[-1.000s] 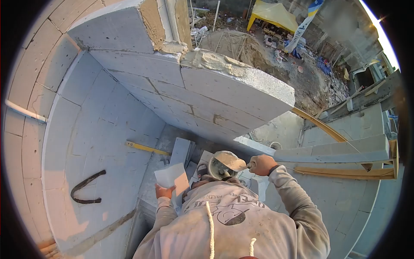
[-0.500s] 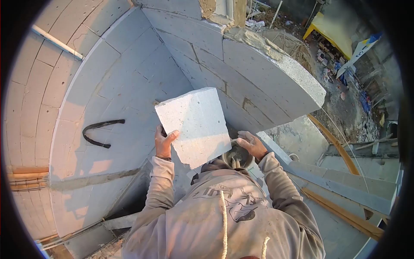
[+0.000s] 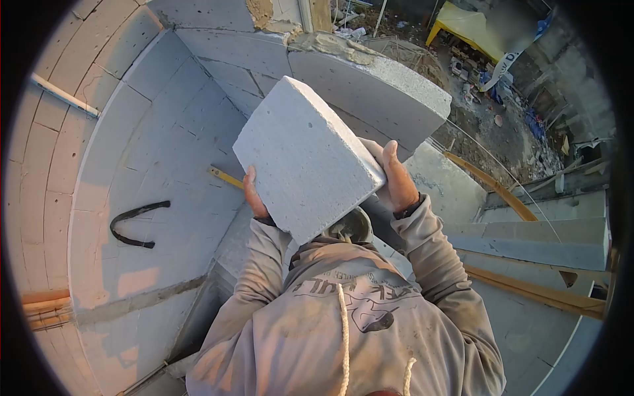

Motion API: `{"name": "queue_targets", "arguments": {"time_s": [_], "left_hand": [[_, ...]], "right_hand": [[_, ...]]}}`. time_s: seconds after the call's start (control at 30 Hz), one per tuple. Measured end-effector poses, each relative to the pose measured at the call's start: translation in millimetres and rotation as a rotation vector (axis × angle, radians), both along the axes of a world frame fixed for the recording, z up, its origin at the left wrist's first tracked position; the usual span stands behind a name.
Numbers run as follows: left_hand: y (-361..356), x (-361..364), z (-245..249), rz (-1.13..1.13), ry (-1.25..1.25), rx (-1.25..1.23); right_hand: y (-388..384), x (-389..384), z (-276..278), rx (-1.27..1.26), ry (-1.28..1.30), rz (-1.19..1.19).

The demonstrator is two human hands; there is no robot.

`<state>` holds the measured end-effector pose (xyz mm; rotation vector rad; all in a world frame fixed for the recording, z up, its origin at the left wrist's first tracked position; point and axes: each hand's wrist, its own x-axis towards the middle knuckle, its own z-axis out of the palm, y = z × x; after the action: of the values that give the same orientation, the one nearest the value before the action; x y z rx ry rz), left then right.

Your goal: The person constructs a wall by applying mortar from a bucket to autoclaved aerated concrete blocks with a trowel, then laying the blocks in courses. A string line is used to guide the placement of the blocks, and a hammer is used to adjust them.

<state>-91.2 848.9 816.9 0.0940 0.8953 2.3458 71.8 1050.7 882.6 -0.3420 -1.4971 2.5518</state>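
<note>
A pale grey aerated concrete block point(image 3: 304, 158) is held up in front of my chest, tilted, with one lower corner chipped. My left hand point(image 3: 254, 193) grips its left edge; only part of the fingers shows. On the other side my right hand point(image 3: 395, 175) presses against the block's right side, thumb up and fingers partly behind it. Beyond the block stands a block wall point(image 3: 376, 92) with rough mortar point(image 3: 330, 46) along part of its top. Below the block, a bucket point(image 3: 353, 228) is partly hidden.
A black curved strap point(image 3: 135, 224) lies on the pale block surface at left. A yellow level or bar point(image 3: 226, 177) pokes out behind the block. Wooden beams point(image 3: 492, 185) and a thin string run along the right. Far below are a yellow canopy point(image 3: 462, 26) and rubble.
The block has risen and turned, showing its thick right side. My right hand has moved from beside the block onto that side. The view has shifted to the right.
</note>
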Motion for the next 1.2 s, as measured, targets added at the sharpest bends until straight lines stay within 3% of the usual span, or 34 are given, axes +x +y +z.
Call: {"name": "queue_targets", "arguments": {"time_s": [0.1,0.17,0.3,0.37,0.43,0.53,0.6,0.63,0.77,0.87,0.93,1.0,1.03,1.07,1.17,1.2], "left_hand": [[10,6,17,0.067,0.009,0.088],[18,6,31,0.087,0.004,0.140],[35,10,53,0.108,0.040,0.196],[44,14,67,0.072,0.001,0.246],[53,1,50,0.023,-0.041,0.335],[72,-17,63,-0.042,0.095,0.244],[80,-30,80,-0.071,0.167,0.233],[86,-34,83,-0.107,0.182,0.232],[107,-50,95,-0.187,0.228,0.249],[116,-65,97,-0.203,0.297,0.329],[112,-77,122,-0.210,0.334,0.402],[111,-90,151,-0.361,0.489,0.518],[118,-98,157,-0.355,0.491,0.532],[125,-105,163,-0.328,0.670,0.414],[150,-107,159,-0.165,0.899,0.220],[157,-102,147,-0.114,0.828,0.249]], "right_hand": [[-9,16,7,0.013,0.151,-0.074],[-21,28,2,0.122,0.195,-0.259],[-43,19,35,0.315,0.126,-0.315],[-29,10,41,0.375,0.075,-0.465],[-24,1,56,0.452,0.179,-0.507],[-2,-22,79,0.046,0.241,-0.589],[25,-37,78,0.313,0.271,-0.645],[33,-40,84,0.062,0.293,-0.617],[48,-58,102,0.045,0.345,-0.616],[51,-69,112,0.005,0.373,-0.763],[47,-79,128,-0.008,0.401,-0.756],[54,-84,129,-0.073,0.433,-0.655],[55,-85,124,-0.081,0.448,-0.618],[61,-85,115,-0.081,0.472,-0.583],[54,-75,90,-0.113,0.442,-0.565],[40,-74,90,-0.138,0.372,-0.520]]}}
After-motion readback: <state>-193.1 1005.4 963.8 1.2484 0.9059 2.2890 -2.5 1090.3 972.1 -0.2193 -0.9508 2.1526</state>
